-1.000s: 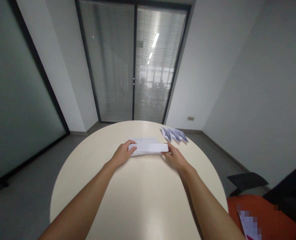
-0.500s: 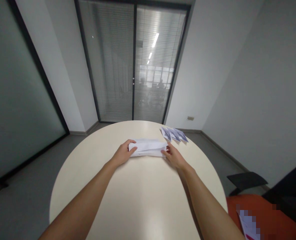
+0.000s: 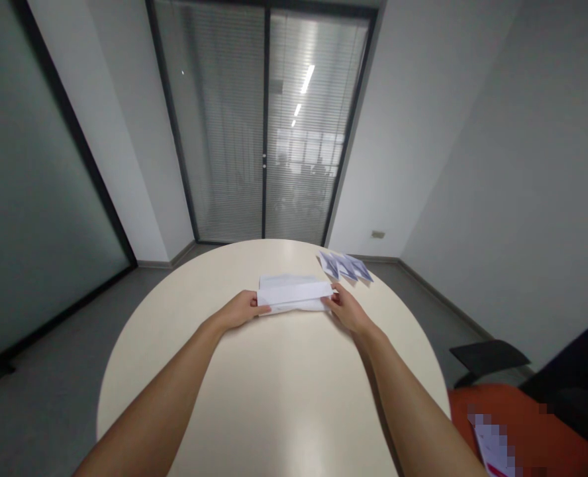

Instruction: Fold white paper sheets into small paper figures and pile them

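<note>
A folded white sheet of paper (image 3: pixel 294 293) lies on the far half of a round cream table (image 3: pixel 274 384). My left hand (image 3: pixel 239 309) pinches its left end, fingers closed on the edge. At the right end, my right hand (image 3: pixel 346 309) grips the paper with thumb and fingers. A front flap of the sheet stands folded up between the two hands.
Three small printed blue-grey cards (image 3: pixel 346 266) are fanned out near the table's far right edge. An orange chair seat (image 3: pixel 522 430) with a sheet on it is at the lower right, beside a black chair (image 3: pixel 487 358). Glass doors with blinds (image 3: pixel 264 126) stand beyond the table.
My left hand has slid down from over the paper's left end to its near corner. The front layer of the sheet has been raised and folded over. The right hand stays at the right end.
</note>
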Demonstrator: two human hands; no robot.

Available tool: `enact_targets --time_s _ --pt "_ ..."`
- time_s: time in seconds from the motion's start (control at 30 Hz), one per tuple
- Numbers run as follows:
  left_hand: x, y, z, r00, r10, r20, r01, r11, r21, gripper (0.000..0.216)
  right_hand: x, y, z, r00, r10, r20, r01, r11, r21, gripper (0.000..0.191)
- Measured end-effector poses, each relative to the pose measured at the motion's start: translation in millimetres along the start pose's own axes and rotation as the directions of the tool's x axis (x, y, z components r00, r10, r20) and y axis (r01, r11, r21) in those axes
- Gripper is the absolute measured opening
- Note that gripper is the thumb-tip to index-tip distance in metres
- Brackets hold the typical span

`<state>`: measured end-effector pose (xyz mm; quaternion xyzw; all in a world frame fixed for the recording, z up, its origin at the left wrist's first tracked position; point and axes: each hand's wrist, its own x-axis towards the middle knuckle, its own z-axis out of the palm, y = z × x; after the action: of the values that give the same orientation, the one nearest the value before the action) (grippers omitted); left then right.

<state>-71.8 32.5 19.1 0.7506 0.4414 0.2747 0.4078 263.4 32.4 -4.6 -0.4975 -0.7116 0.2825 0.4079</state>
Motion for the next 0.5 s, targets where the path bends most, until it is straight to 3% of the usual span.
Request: enact_targets --time_s 0.5 --pt "1.8 -4.3 4.6 0.981 0.081 -0.176 -0.083 0.997 -0.005 0.035 -0.5 -0.6 -0.7 1.000 0.012 -0.008 -0.013 0.993 -0.119 0.047"
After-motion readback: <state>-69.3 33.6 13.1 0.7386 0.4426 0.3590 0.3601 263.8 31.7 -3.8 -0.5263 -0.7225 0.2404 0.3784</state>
